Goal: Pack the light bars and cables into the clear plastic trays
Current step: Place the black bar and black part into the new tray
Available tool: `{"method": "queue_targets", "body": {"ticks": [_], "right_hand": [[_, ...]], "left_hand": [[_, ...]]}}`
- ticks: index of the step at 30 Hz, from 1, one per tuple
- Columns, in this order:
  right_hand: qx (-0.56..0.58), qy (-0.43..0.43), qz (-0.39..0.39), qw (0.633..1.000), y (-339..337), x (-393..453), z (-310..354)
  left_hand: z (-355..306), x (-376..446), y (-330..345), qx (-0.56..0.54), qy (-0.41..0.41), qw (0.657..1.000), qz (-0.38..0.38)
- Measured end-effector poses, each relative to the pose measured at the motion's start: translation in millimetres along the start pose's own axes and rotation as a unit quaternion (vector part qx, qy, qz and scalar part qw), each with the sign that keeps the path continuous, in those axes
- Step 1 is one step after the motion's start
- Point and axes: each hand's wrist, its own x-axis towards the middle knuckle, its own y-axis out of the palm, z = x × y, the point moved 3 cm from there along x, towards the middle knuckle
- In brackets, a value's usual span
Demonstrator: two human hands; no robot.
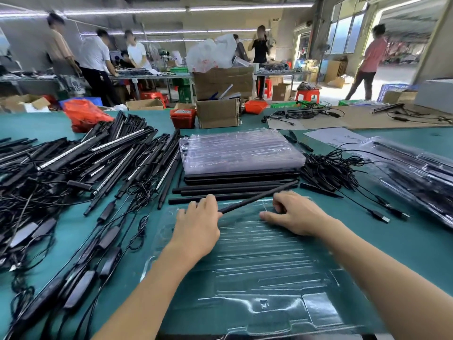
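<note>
On the green worktop (404,244) before us lies a clear tray (257,266), its near edge cut off. Our left hand (196,227) pinches a black bar (257,198) slanting over it; our right hand (294,214) rests there, fingertips curled under, grip unclear. Tangled light bars (85,163) lie left.

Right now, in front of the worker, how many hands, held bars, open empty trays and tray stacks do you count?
Hands: 2 (left hand, right hand)
Held black bar: 1
Empty clear tray: 1
Stack of clear trays: 1
Total: 5
</note>
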Motion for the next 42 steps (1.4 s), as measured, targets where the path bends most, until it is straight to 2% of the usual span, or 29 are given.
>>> {"method": "queue_targets", "body": {"ticks": [3,7,8,11,15,20,23,27,33,36,39,42], "right_hand": [[0.027,0.014,0.017,0.999,-5.8,1.8,-0.4],[0.163,0.037,0.072,0.983,-24.1,2.6,-8.0],[0.189,0.046,0.063,0.979,-28.6,1.0,-12.7],[0.193,0.077,-0.027,0.978,-34.8,-8.4,-35.0],[0.257,0.106,-0.071,0.958,-19.2,-24.4,-52.3],[0.259,0.106,-0.126,0.952,-13.7,-30.5,-53.7],[0.262,0.131,-0.14,0.946,-12.1,-33.6,-58.0],[0.269,0.133,-0.132,0.945,-11.2,-33.9,-59.9],[0.26,0.126,-0.143,0.947,-12.0,-35.5,-56.9],[0.26,0.128,-0.135,0.948,-13.2,-34.2,-55.8],[0.259,0.126,-0.124,0.949,-14.7,-34.2,-54.3],[0.248,0.127,-0.132,0.951,-16.1,-35.4,-53.1]], "left_hand": [[6.1,2.2,10.7,-0.025,-0.025,0.999,-0.017],[13.6,7.2,13.9,-0.027,-0.025,0.999,-0.035],[15.1,8.8,14.0,-0.024,-0.028,0.999,-0.037],[15.1,12.7,14.9,-0.026,-0.021,0.999,-0.037],[14.1,11.2,13.0,-0.053,-0.003,0.997,-0.056],[8.3,5.4,1.5,-0.15,0.06,0.98,-0.114],[10.4,3.4,-1.8,-0.199,0.068,0.972,-0.099],[7.8,-0.8,-5.3,-0.192,0.11,0.971,-0.091],[14.4,1.3,-26.3,-0.224,0.116,0.963,-0.095],[17.7,-10.6,-33.5,-0.228,0.137,0.963,-0.046],[20.1,-26.8,-33.0,-0.187,0.148,0.971,0.017],[22.2,-40.5,-30.5,-0.153,0.138,0.978,0.015]]}}
